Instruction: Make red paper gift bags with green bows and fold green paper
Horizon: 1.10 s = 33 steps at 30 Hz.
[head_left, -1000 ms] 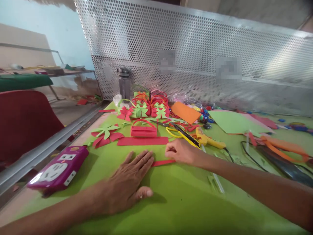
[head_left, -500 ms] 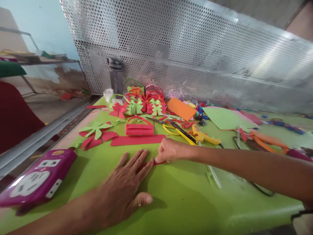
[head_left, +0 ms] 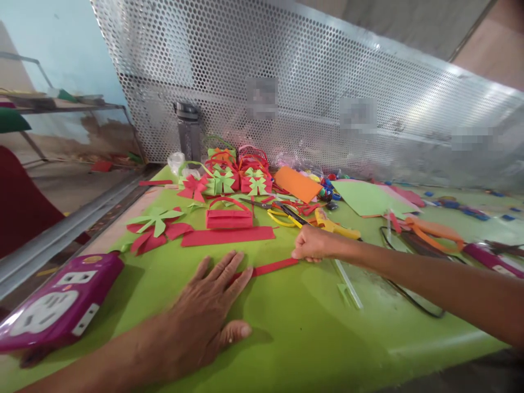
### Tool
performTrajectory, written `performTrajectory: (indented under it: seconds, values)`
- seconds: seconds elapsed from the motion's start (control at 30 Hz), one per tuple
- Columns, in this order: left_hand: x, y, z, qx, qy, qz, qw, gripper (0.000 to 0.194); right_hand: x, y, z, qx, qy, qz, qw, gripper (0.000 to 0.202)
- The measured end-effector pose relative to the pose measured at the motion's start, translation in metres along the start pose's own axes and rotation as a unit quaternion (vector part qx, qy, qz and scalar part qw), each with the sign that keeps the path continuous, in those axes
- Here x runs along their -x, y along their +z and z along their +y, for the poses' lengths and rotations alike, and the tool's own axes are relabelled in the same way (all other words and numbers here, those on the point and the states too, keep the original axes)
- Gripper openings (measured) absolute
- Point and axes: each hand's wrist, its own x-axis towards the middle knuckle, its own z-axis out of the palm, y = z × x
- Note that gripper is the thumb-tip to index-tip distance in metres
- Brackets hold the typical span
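A narrow red paper strip (head_left: 275, 267) lies on the green tabletop between my hands. My left hand (head_left: 208, 305) rests flat with fingers spread, its fingertips over the strip's left end. At the strip's right end, my right hand (head_left: 313, 244) is closed, thumb and fingers pinching it. Beyond the strip lies a wider red paper band (head_left: 228, 236). Just behind that band stands a small red paper basket (head_left: 229, 218) with a thin handle. Red and green paper flower cutouts (head_left: 158, 224) lie to the left.
A purple power strip (head_left: 61, 300) occupies the left edge. Scissors (head_left: 286, 214) and a yellow glue gun (head_left: 335, 225) lie beyond my right hand, a clear glue stick (head_left: 347, 284) below my forearm. Finished baskets (head_left: 256, 183) and a bottle (head_left: 188, 131) stand before the perforated metal panel (head_left: 303, 71).
My right hand has moved rightward, away from my left hand, along the red strip. More of the strip shows between them. My left hand stays flat in place.
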Motion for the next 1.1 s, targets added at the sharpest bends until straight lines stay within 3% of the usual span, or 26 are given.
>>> performTrajectory:
  seconds: [0.13,0.23,0.37,0.77,0.97,1.1]
  values:
    - [-0.002,-0.005,0.003,-0.001,-0.002,-0.023,1.0,0.084,0.002,0.003,-0.028,0.002,-0.054,0.044,0.998,0.022]
    - [-0.004,-0.008,0.005,-0.003,-0.009,-0.037,0.999,0.087,-0.004,0.02,-0.055,-0.019,-0.07,-0.035,0.997,0.021]
    - [-0.002,-0.006,0.006,-0.02,-0.001,-0.016,1.0,0.088,-0.011,0.037,-0.069,-0.015,-0.062,-0.054,0.997,0.024]
    - [0.001,-0.004,0.004,-0.068,0.022,0.029,0.997,0.087,0.005,0.024,-0.013,-0.04,-0.012,-0.03,0.999,0.031]
    - [-0.001,-0.01,0.004,-0.044,0.0,-0.032,0.999,0.084,0.006,0.018,0.013,-0.016,0.01,-0.009,1.0,0.029]
    - [-0.003,-0.018,0.008,-0.021,-0.029,-0.079,0.996,0.085,0.01,0.009,0.015,0.059,0.007,0.035,0.998,0.031]
